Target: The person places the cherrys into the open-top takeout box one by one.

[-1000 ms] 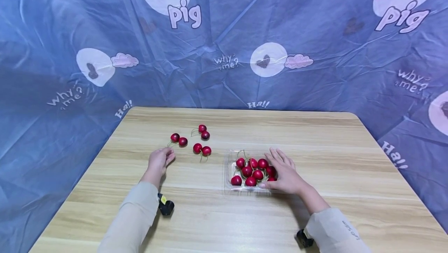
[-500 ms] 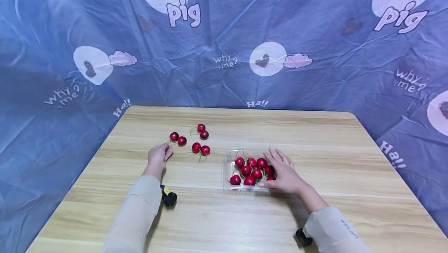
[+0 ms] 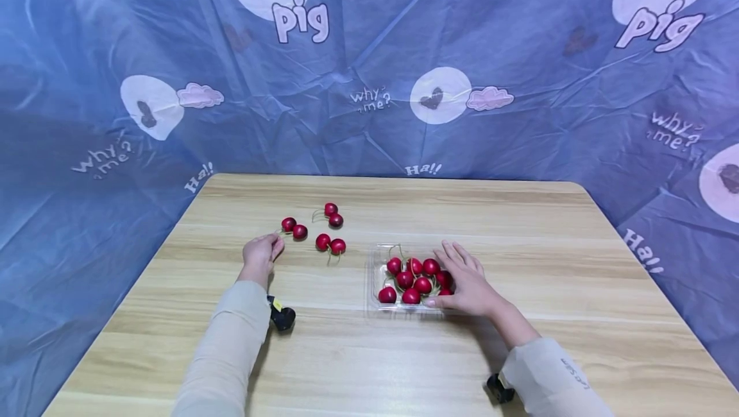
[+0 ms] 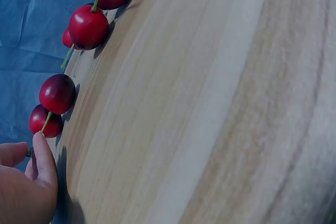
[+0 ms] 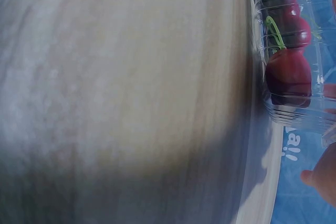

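My left hand (image 3: pixel 261 256) pinches the green stems of a pair of dark red cherries (image 3: pixel 294 229) on the table. In the left wrist view, the stem (image 4: pixel 46 121) runs to between thumb and fingertips, and both cherries (image 4: pixel 57 94) lie just ahead of them. My right hand (image 3: pixel 469 282) holds the right end of a clear plastic box (image 3: pixel 375 276), thumb along its near rim and fingers spread over the far side. Several red cherries (image 3: pixel 405 280) with stems fill the box; the hand hides some. The right wrist view shows the box wall (image 5: pixel 294 116) beside the thumb (image 5: pixel 323 177).
Two more cherry pairs lie between the left hand and the box: one nearer pair (image 3: pixel 331 244) and one farther pair (image 3: pixel 333 215). The light wooden table (image 3: pixel 369 365) ends at a blue printed cloth (image 3: pixel 369 135) behind. Black wrist cameras (image 3: pixel 283 315) sit under both sleeves.
My left hand has moved slightly forward, and its fingers have closed on the stems; the pair shifts very little. The right hand stays on the box.
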`<state>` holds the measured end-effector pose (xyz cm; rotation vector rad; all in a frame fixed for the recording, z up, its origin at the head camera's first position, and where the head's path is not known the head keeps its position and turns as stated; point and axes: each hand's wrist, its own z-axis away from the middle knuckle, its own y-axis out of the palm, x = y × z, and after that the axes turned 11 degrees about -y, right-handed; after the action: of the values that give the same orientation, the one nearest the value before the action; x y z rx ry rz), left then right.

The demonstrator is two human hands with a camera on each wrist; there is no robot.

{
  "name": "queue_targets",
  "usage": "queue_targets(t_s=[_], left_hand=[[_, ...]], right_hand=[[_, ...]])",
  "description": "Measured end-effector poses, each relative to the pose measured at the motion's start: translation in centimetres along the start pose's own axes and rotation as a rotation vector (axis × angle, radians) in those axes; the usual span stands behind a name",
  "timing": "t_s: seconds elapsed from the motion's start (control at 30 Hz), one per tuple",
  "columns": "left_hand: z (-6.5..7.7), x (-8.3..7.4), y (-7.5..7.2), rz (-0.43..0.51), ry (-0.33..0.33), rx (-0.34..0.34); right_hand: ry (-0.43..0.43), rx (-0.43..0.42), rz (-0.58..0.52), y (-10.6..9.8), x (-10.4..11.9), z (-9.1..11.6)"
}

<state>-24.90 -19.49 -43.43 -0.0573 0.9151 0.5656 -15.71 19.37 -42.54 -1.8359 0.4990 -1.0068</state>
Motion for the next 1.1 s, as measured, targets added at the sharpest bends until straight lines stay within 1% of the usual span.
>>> queue_targets(t_s=[0.1,0.33,0.43,0.73,0.9,1.0,1.1], left_hand=[[-0.1,0.0,0.0,0.028,0.008,0.006],[0.7,-0.2,-0.3,0.099,-0.022,0.020],[1.0,-0.2,-0.5,0.114,-0.025,0.022],[2.1,-0.2,-0.9,0.121,0.004,0.044],[3.1,-0.2,-0.9,0.158,0.010,0.091],[3.9,0.0,-0.6,0.183,0.017,0.119],[4.6,0.3,-0.2,0.210,0.027,0.171]], right_hand=[[-0.004,-0.005,0.006,0.0,0.0,0.0],[-0.006,-0.008,0.002,0.1,0.0,0.0],[-0.003,-0.002,-0.012,0.1,0.1,0.0],[-0.003,-0.009,-0.023,0.0,0.2,0.0],[-0.009,-0.019,-0.015,0.1,0.1,0.1],[-0.011,-0.021,-0.008,0.2,0.0,0.1],[-0.013,-0.021,-0.004,0.3,-0.2,0.1]])
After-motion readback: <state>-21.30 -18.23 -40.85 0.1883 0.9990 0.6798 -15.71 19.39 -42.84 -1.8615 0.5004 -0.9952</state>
